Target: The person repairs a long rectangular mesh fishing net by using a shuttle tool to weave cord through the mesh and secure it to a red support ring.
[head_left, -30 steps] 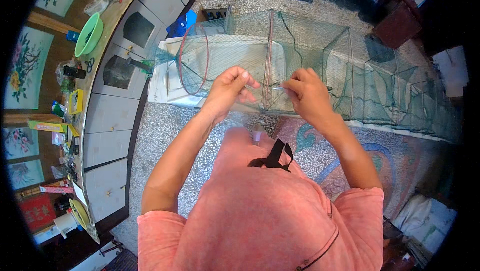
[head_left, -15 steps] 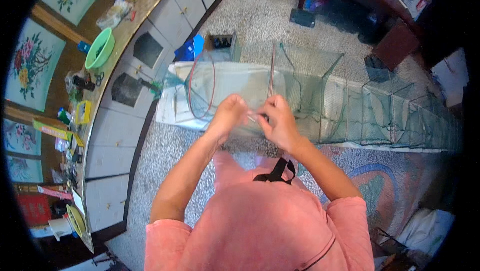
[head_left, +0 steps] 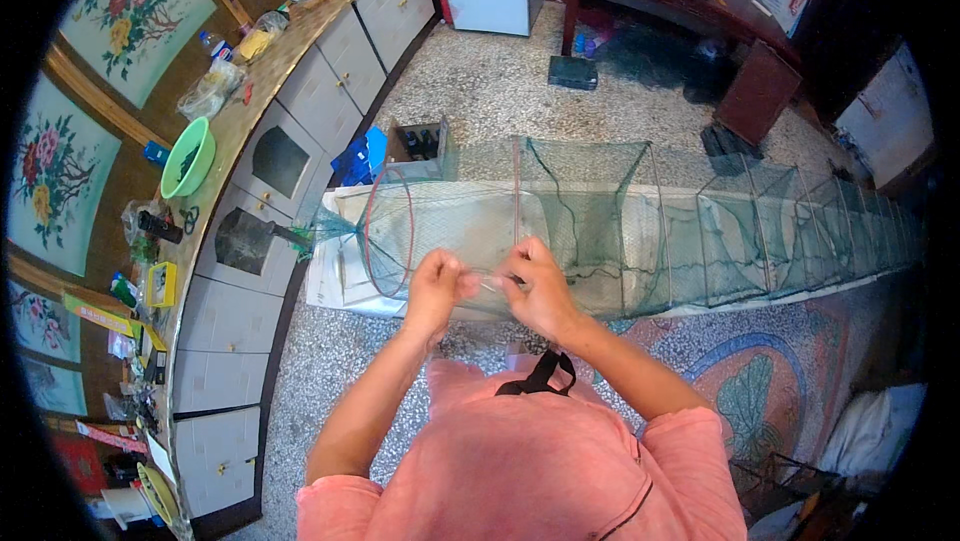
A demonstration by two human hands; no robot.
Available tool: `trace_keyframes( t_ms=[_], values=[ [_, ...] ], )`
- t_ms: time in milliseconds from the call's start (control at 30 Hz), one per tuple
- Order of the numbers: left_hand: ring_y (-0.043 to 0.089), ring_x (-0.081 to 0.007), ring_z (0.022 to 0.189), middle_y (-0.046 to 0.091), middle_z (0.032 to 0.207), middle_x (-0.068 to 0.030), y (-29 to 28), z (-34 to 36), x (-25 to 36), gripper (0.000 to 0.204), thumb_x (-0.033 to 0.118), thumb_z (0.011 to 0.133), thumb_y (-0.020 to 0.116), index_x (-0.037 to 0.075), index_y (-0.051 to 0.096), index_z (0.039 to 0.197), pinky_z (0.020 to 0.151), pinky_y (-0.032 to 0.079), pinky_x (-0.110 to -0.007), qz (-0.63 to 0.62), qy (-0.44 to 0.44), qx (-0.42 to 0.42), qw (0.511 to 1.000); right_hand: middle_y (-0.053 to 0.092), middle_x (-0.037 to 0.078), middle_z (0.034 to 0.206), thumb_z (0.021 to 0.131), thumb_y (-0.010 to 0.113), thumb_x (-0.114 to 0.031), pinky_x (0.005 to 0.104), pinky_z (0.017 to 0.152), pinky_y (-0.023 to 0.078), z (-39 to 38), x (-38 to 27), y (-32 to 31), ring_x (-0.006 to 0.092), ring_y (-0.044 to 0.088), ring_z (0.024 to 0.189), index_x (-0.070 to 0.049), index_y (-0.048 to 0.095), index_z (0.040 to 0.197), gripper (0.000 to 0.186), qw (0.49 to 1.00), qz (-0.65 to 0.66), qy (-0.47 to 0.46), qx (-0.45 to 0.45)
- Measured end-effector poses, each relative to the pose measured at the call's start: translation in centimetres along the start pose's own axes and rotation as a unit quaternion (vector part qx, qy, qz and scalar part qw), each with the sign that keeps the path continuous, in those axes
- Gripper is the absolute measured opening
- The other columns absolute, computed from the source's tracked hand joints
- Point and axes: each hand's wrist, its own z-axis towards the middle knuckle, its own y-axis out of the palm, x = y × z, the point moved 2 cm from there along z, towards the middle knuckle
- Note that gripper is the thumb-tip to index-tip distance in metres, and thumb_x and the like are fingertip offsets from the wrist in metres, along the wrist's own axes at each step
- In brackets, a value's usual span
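Near the middle of the frame, the left hand [head_left: 436, 284] and the right hand [head_left: 535, 286] meet close together over the near edge of a long green net trap [head_left: 600, 221]. Both hands have their fingers curled together and pinched on the netting, with a thin pale strand just visible between them; what exactly that strand is cannot be told. The net trap is a chain of wire-framed mesh boxes that runs from the centre left of the frame away to the far right, lying on a long white board [head_left: 345, 271]. Its left end narrows to a cone past a red hoop [head_left: 385, 231], and the tip of the cone reaches toward the grey cabinets [head_left: 250, 241] on the left. A counter [head_left: 235, 136] along the upper left carries a green bowl [head_left: 187, 157], bottles and bags. A blue bag [head_left: 360, 156] and a small open box [head_left: 420, 146] sit on the speckled floor [head_left: 480, 81] just behind the trap. A dark wooden table [head_left: 690, 1] stands at the upper right.
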Motion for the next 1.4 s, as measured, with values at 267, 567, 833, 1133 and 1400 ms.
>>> trace_keyframes(
  t_ms=[267,567,833,1133,1400],
  values=[
    [0.056,-0.0131,0.071,0.057,0.083,-0.0082,1.5,-1.7,-1.5,0.010,0.007,0.093,0.042,0.000,0.047,0.090,0.063,0.050,-0.024,-0.156,-0.131,-0.020,0.979,0.054,0.012,0.081,0.069,0.064,-0.023,0.0422,0.066,0.041,0.9,-0.8,0.0,0.0316,0.051,0.081,-0.007,0.060,0.079,0.019,0.995,-0.082,-0.050,-0.039],
    [0.055,-0.0142,0.068,0.055,0.080,-0.0074,0.2,-1.9,-3.3,0.011,0.010,0.093,0.041,0.002,0.047,0.088,0.059,0.048,-0.024,0.013,-0.089,-0.002,0.996,0.052,0.008,0.097,0.068,0.058,-0.015,0.0376,0.075,0.037,0.9,-3.8,-0.3,0.0270,0.047,0.095,-0.011,0.065,0.074,0.010,0.949,-0.261,-0.131,-0.117],
    [0.057,-0.0175,0.077,0.055,0.091,-0.0099,-0.8,-1.7,-6.6,0.008,0.006,0.092,0.041,0.002,0.048,0.097,0.068,0.049,-0.028,-0.204,-0.094,-0.037,0.974,0.051,0.010,0.108,0.067,0.064,-0.010,0.0398,0.087,0.037,2.5,-2.8,0.3,0.0305,0.044,0.107,-0.005,0.061,0.076,0.011,0.952,-0.164,-0.164,-0.202],
    [0.047,-0.0170,0.093,0.046,0.104,-0.0075,1.5,-2.2,-4.9,0.030,0.010,0.091,0.045,0.007,0.045,0.121,0.079,0.044,-0.030,-0.388,-0.096,-0.042,0.916,0.053,0.013,0.101,0.075,0.059,-0.011,0.0409,0.086,0.041,3.8,-7.6,2.8,0.0348,0.049,0.101,-0.006,0.057,0.084,0.011,0.965,0.056,-0.150,-0.206],
    [0.043,-0.0154,0.084,0.042,0.097,-0.0051,4.0,-3.8,-1.4,0.030,0.012,0.086,0.055,0.006,0.051,0.115,0.076,0.041,-0.027,0.213,0.254,-0.038,0.943,0.057,0.005,0.078,0.091,0.045,-0.016,0.0217,0.052,0.043,10.0,-15.2,-16.0,0.0130,0.054,0.061,-0.002,0.051,0.100,0.017,0.877,0.419,-0.209,-0.108]
  ],
)
